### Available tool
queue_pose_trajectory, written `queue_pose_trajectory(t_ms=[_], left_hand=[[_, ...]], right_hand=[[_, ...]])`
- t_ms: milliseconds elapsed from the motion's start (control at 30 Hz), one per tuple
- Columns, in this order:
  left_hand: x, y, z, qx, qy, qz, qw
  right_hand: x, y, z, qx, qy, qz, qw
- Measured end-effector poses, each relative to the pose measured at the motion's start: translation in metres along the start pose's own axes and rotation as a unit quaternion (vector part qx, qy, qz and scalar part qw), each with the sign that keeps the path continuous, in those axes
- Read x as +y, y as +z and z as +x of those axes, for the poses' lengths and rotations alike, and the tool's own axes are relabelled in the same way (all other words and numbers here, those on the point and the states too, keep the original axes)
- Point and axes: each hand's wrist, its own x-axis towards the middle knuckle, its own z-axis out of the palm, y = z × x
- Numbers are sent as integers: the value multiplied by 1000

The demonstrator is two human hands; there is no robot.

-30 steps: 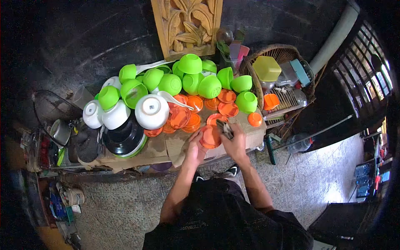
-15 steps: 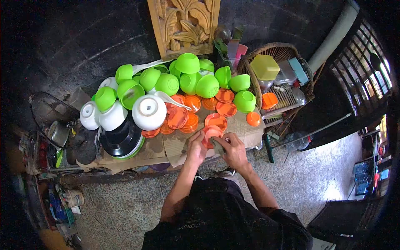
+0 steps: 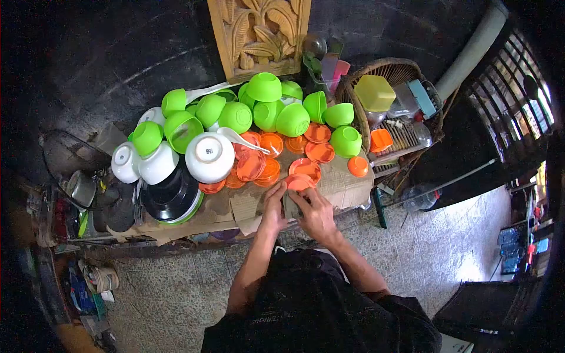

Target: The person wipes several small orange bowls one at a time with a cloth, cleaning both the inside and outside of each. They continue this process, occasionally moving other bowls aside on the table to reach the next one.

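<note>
Small orange dish (image 3: 299, 181) held between both hands (image 3: 316, 216).

A person wears a black, short-sleeved shirt (image 3: 341, 317).
Faint lettering (image 3: 272, 318) (too small to read) marks the dark fabric, while the sleeves (image 3: 406, 312) end above bare forearms (image 3: 360, 267); the left hand (image 3: 273, 207) and right hand (image 3: 316, 216) are bare.

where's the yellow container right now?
Head view, upper right: the yellow container sits in the wicker basket, left of the light-blue item, above the square orange container.
</note>
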Motion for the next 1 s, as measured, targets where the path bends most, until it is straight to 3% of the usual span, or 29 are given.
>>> queue_pose_trajectory(t_ms=[167,233,533,633,867,1000], left_hand=[[-5,-3,2,4,1,2,1000],[-4,-4,0,-49,5,-35,998],[-18,-17,11,-12,20,-28,999],[-17,-16,8,4,26,17,1000],[-2,0,-2,-2,0,-28,1000],[-1,2,-3,-24,7,-54,998]], right_hand=[[7,-22,-8,-38,-6,-7,999],[15,-27,-5,-36,11,-14,999],[15,-5,16,26,54,-24,998],[6,2,9,8,24,6,1000],[2,-10,-13,-18,-16,10,1000],[21,-28,-20,-28,15,8,999]])
